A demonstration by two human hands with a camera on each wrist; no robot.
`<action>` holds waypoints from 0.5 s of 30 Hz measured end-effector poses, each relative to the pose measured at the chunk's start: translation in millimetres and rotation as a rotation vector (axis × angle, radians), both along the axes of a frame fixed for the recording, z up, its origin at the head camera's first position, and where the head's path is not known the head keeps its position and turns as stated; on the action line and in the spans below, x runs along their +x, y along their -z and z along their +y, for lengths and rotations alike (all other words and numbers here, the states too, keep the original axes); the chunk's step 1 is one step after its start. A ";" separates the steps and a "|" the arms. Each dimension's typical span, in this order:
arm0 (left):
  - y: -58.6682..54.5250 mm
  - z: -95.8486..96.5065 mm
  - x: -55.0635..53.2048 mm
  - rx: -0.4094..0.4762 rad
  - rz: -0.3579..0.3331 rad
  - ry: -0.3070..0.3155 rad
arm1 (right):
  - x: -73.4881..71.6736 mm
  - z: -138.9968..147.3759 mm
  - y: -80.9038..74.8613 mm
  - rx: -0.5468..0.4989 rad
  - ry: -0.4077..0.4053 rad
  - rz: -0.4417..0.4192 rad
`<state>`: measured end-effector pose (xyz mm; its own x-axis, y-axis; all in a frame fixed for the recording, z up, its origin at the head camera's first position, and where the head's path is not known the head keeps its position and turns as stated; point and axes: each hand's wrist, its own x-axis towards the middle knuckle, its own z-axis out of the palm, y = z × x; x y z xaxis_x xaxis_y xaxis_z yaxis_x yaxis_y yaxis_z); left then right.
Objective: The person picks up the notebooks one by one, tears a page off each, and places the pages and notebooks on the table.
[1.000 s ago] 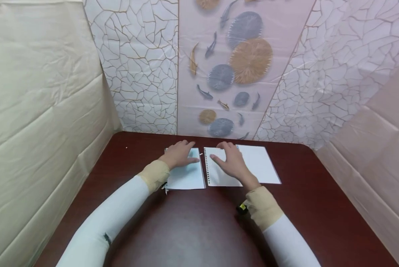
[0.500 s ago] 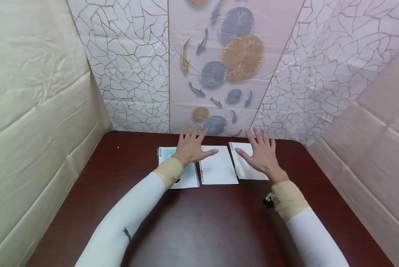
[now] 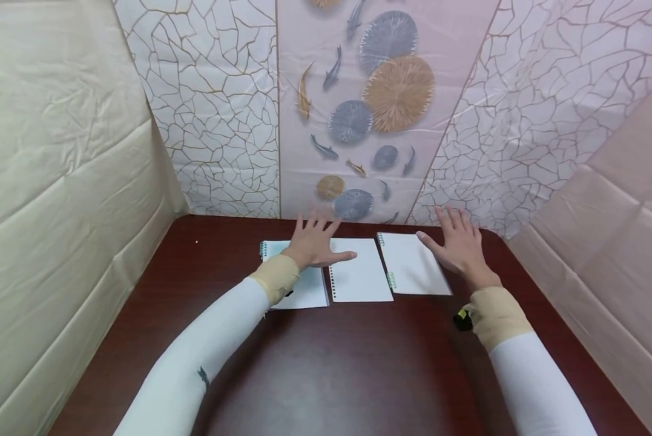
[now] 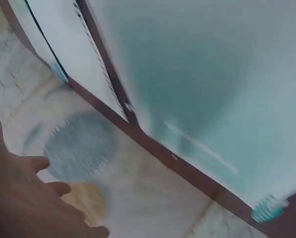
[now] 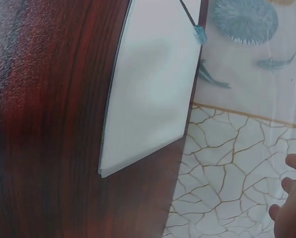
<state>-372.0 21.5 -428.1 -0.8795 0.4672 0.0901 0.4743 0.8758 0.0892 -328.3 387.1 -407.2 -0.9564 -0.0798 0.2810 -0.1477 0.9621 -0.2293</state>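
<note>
Three notebooks lie side by side on the dark table. The left notebook (image 3: 299,295) has a pale teal cover and teal binding rings. Holes run down the left edge of the white middle notebook (image 3: 362,280). The white right notebook (image 3: 414,269) has blue and green rings on its left edge. My left hand (image 3: 310,245) is spread above where the left and middle notebooks meet, its fingertips blurred. Beyond the right notebook's right edge, my right hand (image 3: 459,245) is held with fingers extended and thumb toward the notebook. Both hands hold nothing.
The dark red-brown table (image 3: 315,363) reaches back to a patterned wall covering (image 3: 222,121). Beige cloth walls (image 3: 69,200) stand on both sides. A small black and yellow device (image 3: 462,320) shows below the right wrist.
My left hand has shifted right from over the left notebook, and my right hand has swept right from the middle notebook past the right one. The notebooks stay in place; the head view shifted slightly.
</note>
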 end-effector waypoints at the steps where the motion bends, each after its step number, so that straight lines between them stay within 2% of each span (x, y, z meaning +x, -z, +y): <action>1: -0.3 4.8 5.0 -0.004 -0.014 0.010 | -0.2 1.8 0.6 -0.006 0.006 -0.001; 6: 0.8 36.2 24.1 -0.016 -0.033 0.028 | -2.0 7.1 6.1 -0.036 0.030 0.010; 10: 3.5 64.5 33.8 -0.032 -0.051 0.057 | -1.1 10.6 13.2 -0.046 0.068 0.004; 15: 11.4 94.7 41.9 -0.066 -0.067 0.137 | 3.1 14.8 23.7 -0.047 0.151 -0.101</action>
